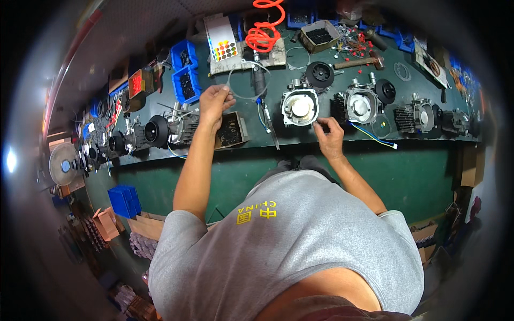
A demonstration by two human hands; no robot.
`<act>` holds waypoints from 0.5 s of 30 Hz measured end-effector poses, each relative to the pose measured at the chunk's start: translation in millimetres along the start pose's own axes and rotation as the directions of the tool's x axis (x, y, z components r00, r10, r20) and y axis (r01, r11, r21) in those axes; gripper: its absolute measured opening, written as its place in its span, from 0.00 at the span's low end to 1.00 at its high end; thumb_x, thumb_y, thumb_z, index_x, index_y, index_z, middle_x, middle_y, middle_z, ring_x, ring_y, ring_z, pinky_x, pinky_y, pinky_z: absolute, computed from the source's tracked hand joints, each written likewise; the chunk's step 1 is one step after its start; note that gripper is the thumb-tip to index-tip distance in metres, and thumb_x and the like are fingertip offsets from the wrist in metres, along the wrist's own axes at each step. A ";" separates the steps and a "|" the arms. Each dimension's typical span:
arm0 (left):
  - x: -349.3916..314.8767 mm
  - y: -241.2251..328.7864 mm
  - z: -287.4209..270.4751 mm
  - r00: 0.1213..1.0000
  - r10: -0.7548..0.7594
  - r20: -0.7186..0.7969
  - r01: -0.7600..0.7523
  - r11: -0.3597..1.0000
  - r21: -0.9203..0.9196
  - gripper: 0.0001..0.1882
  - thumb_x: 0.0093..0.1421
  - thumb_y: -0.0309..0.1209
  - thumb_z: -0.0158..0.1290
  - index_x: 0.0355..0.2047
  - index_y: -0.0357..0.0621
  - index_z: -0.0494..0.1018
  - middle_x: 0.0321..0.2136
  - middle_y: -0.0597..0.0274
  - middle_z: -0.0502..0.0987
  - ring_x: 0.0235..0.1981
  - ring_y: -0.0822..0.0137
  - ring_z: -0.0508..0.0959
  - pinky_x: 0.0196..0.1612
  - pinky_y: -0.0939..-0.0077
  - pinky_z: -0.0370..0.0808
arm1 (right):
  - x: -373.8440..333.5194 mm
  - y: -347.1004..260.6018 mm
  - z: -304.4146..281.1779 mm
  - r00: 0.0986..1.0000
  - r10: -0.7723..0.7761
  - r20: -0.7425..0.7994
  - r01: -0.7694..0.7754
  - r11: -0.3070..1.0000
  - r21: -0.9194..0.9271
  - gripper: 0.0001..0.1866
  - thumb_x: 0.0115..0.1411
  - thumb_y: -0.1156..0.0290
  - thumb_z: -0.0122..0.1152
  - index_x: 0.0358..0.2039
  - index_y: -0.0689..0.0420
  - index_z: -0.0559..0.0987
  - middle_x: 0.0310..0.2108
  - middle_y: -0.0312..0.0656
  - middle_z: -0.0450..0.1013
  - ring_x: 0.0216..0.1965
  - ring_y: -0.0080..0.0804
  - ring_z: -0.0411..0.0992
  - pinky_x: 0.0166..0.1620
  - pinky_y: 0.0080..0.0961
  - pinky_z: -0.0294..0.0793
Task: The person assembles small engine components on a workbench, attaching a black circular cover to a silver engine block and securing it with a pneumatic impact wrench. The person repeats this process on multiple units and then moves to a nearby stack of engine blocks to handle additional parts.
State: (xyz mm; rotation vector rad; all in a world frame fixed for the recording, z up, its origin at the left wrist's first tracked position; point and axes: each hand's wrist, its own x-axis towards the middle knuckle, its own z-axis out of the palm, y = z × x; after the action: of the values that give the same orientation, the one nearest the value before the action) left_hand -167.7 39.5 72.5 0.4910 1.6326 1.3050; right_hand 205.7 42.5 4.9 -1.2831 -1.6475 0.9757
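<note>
My left hand (215, 105) pinches a thin, pale ring gasket (269, 78) by its left edge, holding it up over the bench. Behind the gasket a dark-handled air screwdriver (259, 81) shows, below a coiled red hose (262, 37). My right hand (330, 138) has its fingers closed at the lower right corner of a square metal housing (299, 107) with a round white inside. A black fan wheel (319, 74) sits just behind this housing. To its right stands a similar housing (359, 106) with its own black fan wheel (385, 91).
Blue bins (186, 84) of small dark parts and a parts box (231, 130) stand near my left hand. More motor units line the bench on both sides. A hammer (360, 62) and a box of black parts (319, 36) lie at the back. Wires (375, 136) overhang the front edge.
</note>
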 end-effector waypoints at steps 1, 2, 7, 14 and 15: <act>-4.4 -2.9 6.3 1.000 -0.007 0.016 0.008 0.999 -0.045 0.08 0.69 0.30 0.59 0.44 0.39 0.75 0.32 0.64 0.78 0.30 0.74 0.80 0.37 0.78 0.85 | -0.5 0.4 0.8 1.000 0.008 -0.003 -0.008 1.000 0.014 0.09 0.59 0.76 0.71 0.39 0.65 0.82 0.33 0.44 0.78 0.29 0.29 0.76 0.34 0.26 0.76; -8.7 -3.8 13.0 1.000 0.005 0.026 -0.003 0.998 -0.057 0.07 0.70 0.30 0.59 0.43 0.40 0.75 0.32 0.64 0.78 0.30 0.74 0.79 0.37 0.79 0.84 | -0.7 0.5 1.1 1.000 0.016 -0.006 -0.016 1.000 0.027 0.09 0.59 0.76 0.71 0.39 0.65 0.82 0.33 0.45 0.78 0.29 0.30 0.76 0.35 0.26 0.76; -35.2 -0.8 40.6 0.985 0.143 0.094 -0.144 0.990 0.007 0.06 0.70 0.31 0.59 0.42 0.44 0.76 0.30 0.70 0.76 0.29 0.78 0.75 0.33 0.84 0.76 | -1.0 4.0 0.9 0.999 -0.041 -0.014 0.041 0.999 -0.024 0.09 0.58 0.75 0.71 0.39 0.64 0.83 0.32 0.46 0.78 0.29 0.34 0.77 0.35 0.29 0.77; -79.9 -28.5 79.6 0.972 0.181 0.152 -0.158 0.976 -0.150 0.06 0.68 0.26 0.60 0.42 0.37 0.77 0.32 0.62 0.81 0.29 0.73 0.81 0.35 0.80 0.82 | -2.6 5.7 2.9 0.999 -0.032 -0.035 0.032 0.999 -0.009 0.09 0.58 0.75 0.71 0.38 0.64 0.83 0.31 0.45 0.78 0.28 0.33 0.76 0.34 0.28 0.76; -84.6 -36.1 86.1 0.977 0.166 0.137 -0.139 0.972 -0.188 0.07 0.67 0.24 0.60 0.43 0.36 0.77 0.31 0.62 0.80 0.29 0.73 0.80 0.35 0.79 0.82 | -1.8 3.0 2.4 0.998 -0.052 -0.042 0.051 0.999 -0.005 0.09 0.58 0.75 0.71 0.38 0.63 0.83 0.31 0.45 0.77 0.28 0.33 0.75 0.34 0.28 0.76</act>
State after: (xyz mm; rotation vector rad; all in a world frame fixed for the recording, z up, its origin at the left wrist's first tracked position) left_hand -46.3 6.1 77.8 0.6009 1.3602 1.4752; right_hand 204.9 41.1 1.0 -1.2498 -1.6427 0.9087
